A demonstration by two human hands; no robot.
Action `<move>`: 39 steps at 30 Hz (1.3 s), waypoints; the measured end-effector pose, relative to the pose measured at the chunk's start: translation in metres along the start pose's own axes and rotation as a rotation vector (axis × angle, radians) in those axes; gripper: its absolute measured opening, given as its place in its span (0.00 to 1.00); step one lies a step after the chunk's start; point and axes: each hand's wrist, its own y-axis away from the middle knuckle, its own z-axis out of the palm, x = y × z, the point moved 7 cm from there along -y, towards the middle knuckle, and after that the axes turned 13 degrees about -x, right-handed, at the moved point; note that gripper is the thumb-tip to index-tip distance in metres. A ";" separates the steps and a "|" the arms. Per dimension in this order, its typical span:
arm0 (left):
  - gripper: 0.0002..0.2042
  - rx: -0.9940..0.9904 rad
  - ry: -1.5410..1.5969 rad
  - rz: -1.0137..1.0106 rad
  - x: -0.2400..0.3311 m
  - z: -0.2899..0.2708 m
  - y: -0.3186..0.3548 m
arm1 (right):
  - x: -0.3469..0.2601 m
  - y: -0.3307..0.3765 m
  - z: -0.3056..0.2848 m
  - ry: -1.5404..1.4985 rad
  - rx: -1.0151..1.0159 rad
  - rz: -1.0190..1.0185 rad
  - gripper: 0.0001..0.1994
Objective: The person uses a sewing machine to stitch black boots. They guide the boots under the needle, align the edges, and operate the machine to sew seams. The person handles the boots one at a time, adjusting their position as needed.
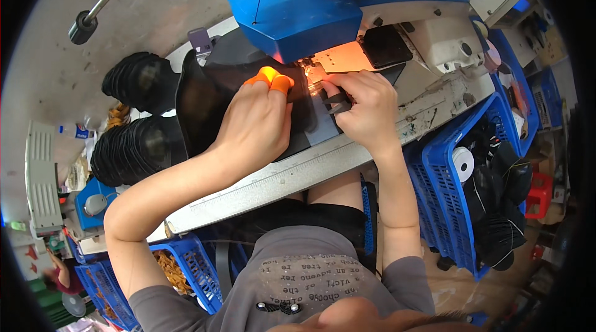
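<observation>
Grey shirt point(310, 282) nearest, at the lower edge. Beyond it, left hand point(257, 121) spread flat, pressing down on black fabric piece point(198, 102) on pale sewing table point(279, 177), orange finger covers point(272, 79) at the tips. Just beside, right hand point(366, 108) pinching the fabric's edge near the needle. Farther back, blue sewing machine head point(292, 12) with orange glow beneath. Off right, blue crate point(444, 183) holding dark pieces; off left, stacked black ribbed parts point(133, 115).
</observation>
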 end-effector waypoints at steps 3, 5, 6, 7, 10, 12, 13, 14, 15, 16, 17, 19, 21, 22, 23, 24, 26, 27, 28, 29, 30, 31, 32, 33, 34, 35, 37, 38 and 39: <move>0.18 -0.062 0.039 0.042 -0.004 0.002 0.004 | 0.001 0.000 0.003 -0.011 -0.004 -0.002 0.04; 0.17 -0.128 0.048 0.060 -0.005 0.003 0.002 | 0.001 0.000 0.002 -0.003 0.007 -0.002 0.04; 0.16 -0.110 0.033 0.089 -0.003 0.001 0.001 | 0.001 0.000 0.001 0.000 0.012 -0.003 0.04; 0.15 -0.092 0.016 0.111 -0.002 -0.001 0.001 | 0.001 0.000 0.002 -0.001 0.006 0.000 0.04; 0.13 -0.171 -0.012 0.111 -0.001 -0.007 -0.006 | 0.000 0.000 0.002 -0.002 0.000 0.001 0.04; 0.12 -0.227 -0.031 0.111 -0.003 -0.008 -0.012 | 0.000 0.000 0.002 0.001 0.013 -0.007 0.04; 0.12 -0.232 -0.046 0.120 -0.004 -0.009 -0.015 | 0.001 0.001 0.002 0.003 0.010 -0.006 0.04; 0.11 -0.238 -0.060 0.129 -0.006 -0.010 -0.018 | 0.001 0.001 0.002 0.006 0.007 -0.005 0.05; 0.11 -0.297 -0.094 0.106 -0.008 -0.009 -0.021 | 0.001 0.001 0.002 0.008 0.004 -0.004 0.05; 0.11 -0.357 -0.127 0.079 -0.011 -0.008 -0.023 | 0.001 0.001 0.002 0.006 0.002 -0.009 0.05; 0.10 -0.417 -0.161 0.053 -0.014 -0.005 -0.024 | 0.001 0.001 0.003 0.004 0.001 -0.014 0.04; 0.10 -0.336 -0.231 0.065 -0.014 -0.007 -0.024 | 0.001 0.001 0.003 0.004 0.002 -0.017 0.04; 0.11 -0.273 -0.270 0.048 -0.011 -0.011 -0.025 | 0.001 0.001 0.001 0.006 0.006 -0.012 0.03; 0.11 -0.258 -0.297 0.047 -0.013 -0.011 -0.025 | 0.000 0.001 0.001 0.004 0.007 -0.017 0.03; 0.12 -0.244 -0.325 0.045 -0.016 -0.009 -0.025 | -0.001 0.000 0.001 0.000 0.008 -0.022 0.03; 0.13 -0.229 -0.352 0.042 -0.019 -0.009 -0.025 | -0.002 -0.001 0.001 -0.003 0.009 -0.027 0.03; 0.14 -0.229 -0.325 0.016 -0.022 -0.008 -0.025 | -0.001 0.000 0.001 0.000 0.014 -0.025 0.03; 0.15 -0.229 -0.312 0.002 -0.023 -0.008 -0.025 | -0.001 0.000 0.000 0.001 0.016 -0.025 0.03; 0.16 -0.216 -0.339 -0.031 -0.025 -0.007 -0.026 | -0.001 0.001 0.001 0.001 0.015 -0.025 0.03; 0.14 -0.146 -0.337 -0.008 -0.024 -0.008 -0.025 | -0.001 0.001 0.001 0.001 0.015 -0.025 0.03; 0.12 -0.076 -0.334 0.014 -0.024 -0.009 -0.024 | -0.001 0.001 0.001 0.000 0.014 -0.026 0.03; 0.11 -0.007 -0.331 0.037 -0.023 -0.010 -0.022 | 0.000 0.001 0.002 -0.001 0.014 -0.029 0.03; 0.12 0.006 -0.352 0.020 -0.023 -0.009 -0.022 | 0.001 0.001 0.003 -0.003 0.014 -0.032 0.03; 0.12 0.018 -0.373 0.001 -0.023 -0.008 -0.021 | 0.001 0.001 0.003 -0.005 0.014 -0.036 0.04; 0.13 0.032 -0.394 -0.014 -0.022 -0.008 -0.021 | 0.001 0.001 0.003 -0.004 0.018 -0.035 0.03; 0.13 0.027 -0.418 -0.066 -0.021 -0.007 -0.020 | 0.001 0.001 0.002 -0.004 0.021 -0.035 0.03; 0.15 0.018 -0.466 -0.172 -0.015 -0.004 -0.016 | 0.001 0.001 0.002 -0.001 0.019 -0.032 0.03; 0.15 0.026 -0.488 -0.217 -0.012 -0.004 -0.016 | 0.001 0.000 0.003 0.002 0.013 -0.029 0.03; 0.15 0.033 -0.510 -0.261 -0.009 -0.003 -0.015 | 0.001 0.000 0.003 0.005 0.007 -0.025 0.03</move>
